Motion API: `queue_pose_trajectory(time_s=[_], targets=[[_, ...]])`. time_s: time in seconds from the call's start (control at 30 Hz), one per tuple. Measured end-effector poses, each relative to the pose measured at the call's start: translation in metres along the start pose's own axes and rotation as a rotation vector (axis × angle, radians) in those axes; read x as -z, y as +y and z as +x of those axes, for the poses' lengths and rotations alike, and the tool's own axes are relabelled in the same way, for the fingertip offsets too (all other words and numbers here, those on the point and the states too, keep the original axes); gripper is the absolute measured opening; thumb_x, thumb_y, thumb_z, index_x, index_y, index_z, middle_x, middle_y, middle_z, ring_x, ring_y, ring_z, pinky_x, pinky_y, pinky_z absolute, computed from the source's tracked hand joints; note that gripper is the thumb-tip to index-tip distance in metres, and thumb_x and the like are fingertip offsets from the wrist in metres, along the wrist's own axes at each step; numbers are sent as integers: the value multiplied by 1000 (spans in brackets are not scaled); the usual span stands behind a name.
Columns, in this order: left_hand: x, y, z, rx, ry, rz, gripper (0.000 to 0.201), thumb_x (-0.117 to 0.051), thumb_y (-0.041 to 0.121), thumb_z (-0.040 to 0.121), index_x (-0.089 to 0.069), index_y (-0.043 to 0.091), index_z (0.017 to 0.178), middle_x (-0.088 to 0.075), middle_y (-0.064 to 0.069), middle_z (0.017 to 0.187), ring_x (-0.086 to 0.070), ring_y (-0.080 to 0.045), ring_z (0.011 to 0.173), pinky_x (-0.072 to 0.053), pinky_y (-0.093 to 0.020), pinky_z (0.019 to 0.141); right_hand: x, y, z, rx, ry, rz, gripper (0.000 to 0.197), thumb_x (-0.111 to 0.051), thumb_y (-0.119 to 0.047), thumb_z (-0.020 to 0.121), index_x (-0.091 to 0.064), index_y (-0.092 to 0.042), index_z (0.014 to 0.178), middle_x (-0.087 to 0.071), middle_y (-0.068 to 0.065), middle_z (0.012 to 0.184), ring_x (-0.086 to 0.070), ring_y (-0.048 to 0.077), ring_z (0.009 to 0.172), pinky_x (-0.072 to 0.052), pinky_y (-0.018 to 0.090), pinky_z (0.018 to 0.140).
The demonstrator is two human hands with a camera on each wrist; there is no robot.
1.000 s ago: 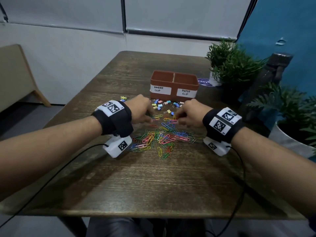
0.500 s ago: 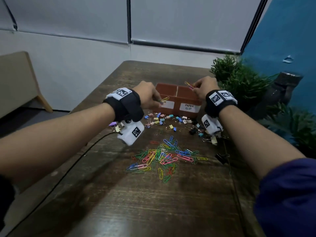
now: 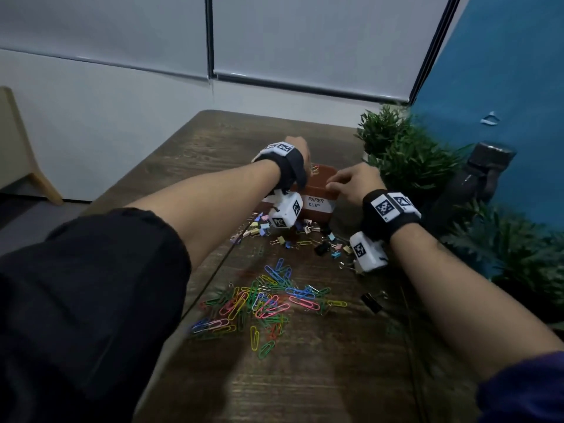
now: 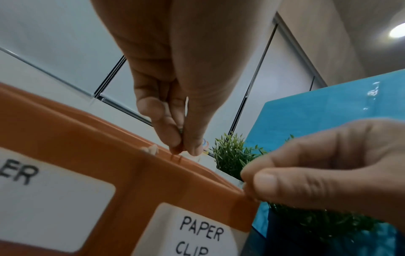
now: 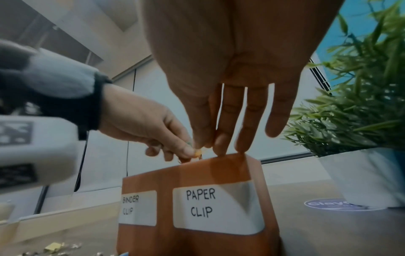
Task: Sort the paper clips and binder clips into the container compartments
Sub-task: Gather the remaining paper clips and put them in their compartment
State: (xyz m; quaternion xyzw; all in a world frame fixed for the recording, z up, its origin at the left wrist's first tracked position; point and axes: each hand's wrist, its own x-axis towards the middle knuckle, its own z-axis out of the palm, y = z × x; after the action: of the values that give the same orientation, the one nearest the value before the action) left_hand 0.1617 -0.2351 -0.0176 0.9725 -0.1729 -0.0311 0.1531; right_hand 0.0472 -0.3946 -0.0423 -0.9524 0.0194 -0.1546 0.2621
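An orange two-compartment container (image 3: 319, 215) labelled BINDER CLIP and PAPER CLIP (image 5: 219, 173) stands mid-table. My left hand (image 3: 308, 161) hovers over its right compartment and pinches a yellowish paper clip (image 4: 176, 156) just above the rim (image 4: 131, 181). My right hand (image 3: 332, 183) is beside it with fingers nearly straight; its fingertips (image 5: 221, 149) touch the container's right front corner and hold nothing that I can see. Coloured paper clips (image 3: 268, 300) lie in a pile nearer to me. Small binder clips (image 3: 305, 236) are scattered in front of the container.
Potted plants (image 3: 403, 154) crowd the table's right side, with a dark grey object (image 3: 482, 172) behind them. A black binder clip (image 3: 370, 302) lies apart at the right. A thin cable (image 3: 213, 276) runs under my left arm.
My left hand rose from in front of the container to over the paper clip compartment, clip still pinched. My right hand sank to the rim; its pink clip no longer shows.
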Motion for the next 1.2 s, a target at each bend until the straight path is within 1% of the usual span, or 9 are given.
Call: queue_pose_trajectory(time_s=[0.2, 0.3, 0.4, 0.47, 0.53, 0.67, 0.8, 0.93, 1.2], targets=[[-9, 13, -27, -96, 56, 51, 23, -79, 35, 62, -79, 25, 83, -75, 5, 82, -71, -18, 75, -60, -38, 78, 7, 1, -25, 47, -21, 19, 8, -77, -23, 84, -79, -20, 91, -75, -2, 93, -67, 12, 92, -52, 28, 90], [4, 13, -66, -172, 161, 37, 18, -76, 26, 80, -78, 20, 97, -75, 1, 96, -69, -17, 89, -55, -34, 88, 9, -4, -44, 58, -109, 58, 2, -80, -23, 80, -78, -23, 81, -74, -4, 84, -68, 12, 84, -55, 28, 79], [13, 7, -110, -233, 199, 78, 15, -72, 36, 83, -77, 24, 91, -73, 8, 85, -67, -12, 79, -55, -29, 72, 2, -14, -61, 109, -254, -43, 4, -77, -24, 83, -79, -27, 84, -75, -7, 86, -67, 6, 81, -52, 19, 69], [12, 1, -144, -242, 148, 160, 17, -70, 42, 84, -75, 27, 90, -69, 13, 81, -65, -10, 76, -46, -24, 58, -10, -23, -67, 158, -343, -188, 16, -69, -17, 88, -79, -28, 96, -74, -5, 100, -68, 12, 94, -51, 21, 80], [8, -7, -176, -250, 55, 258, 17, -69, 43, 85, -74, 28, 92, -68, 13, 82, -64, -9, 75, -43, -23, 55, -20, -32, -72, 167, -433, -283, 31, -59, -6, 91, -76, -24, 109, -71, -3, 114, -65, 16, 108, -48, 23, 89], [-14, -35, -224, -236, -173, 291, 26, -68, 42, 87, -71, 26, 106, -69, 9, 97, -64, -12, 88, -52, -30, 77, -32, -44, -82, 193, -595, -448, 46, -50, 2, 91, -70, -25, 123, -68, -3, 123, -63, 19, 112, -50, 33, 97], [-35, -54, -243, -196, -238, 400, 41, -55, 31, 96, -56, 21, 135, -62, -2, 126, -58, -21, 111, -45, -29, 88, -28, -46, -96, 164, -589, -481, 52, -48, 0, 93, -57, -23, 138, -64, 0, 129, -58, 22, 120, -47, 33, 101], [-38, -57, -232, -180, -234, 406, 44, -47, 17, 97, -50, 21, 141, -54, -4, 138, -52, -23, 124, -41, -30, 99, -23, -45, -114, 207, -563, -457, 51, -50, -3, 91, -57, -23, 138, -69, -2, 121, -60, 20, 117, -47, 35, 102], [-49, -55, -211, -221, -292, 458, 40, -50, 11, 92, -63, 19, 129, -61, -5, 124, -56, -25, 115, -47, -35, 97, -26, -48, -145, 279, -645, -297, 62, -50, 6, 84, -58, -28, 135, -74, -15, 100, -65, 3, 103, -51, 27, 97]])
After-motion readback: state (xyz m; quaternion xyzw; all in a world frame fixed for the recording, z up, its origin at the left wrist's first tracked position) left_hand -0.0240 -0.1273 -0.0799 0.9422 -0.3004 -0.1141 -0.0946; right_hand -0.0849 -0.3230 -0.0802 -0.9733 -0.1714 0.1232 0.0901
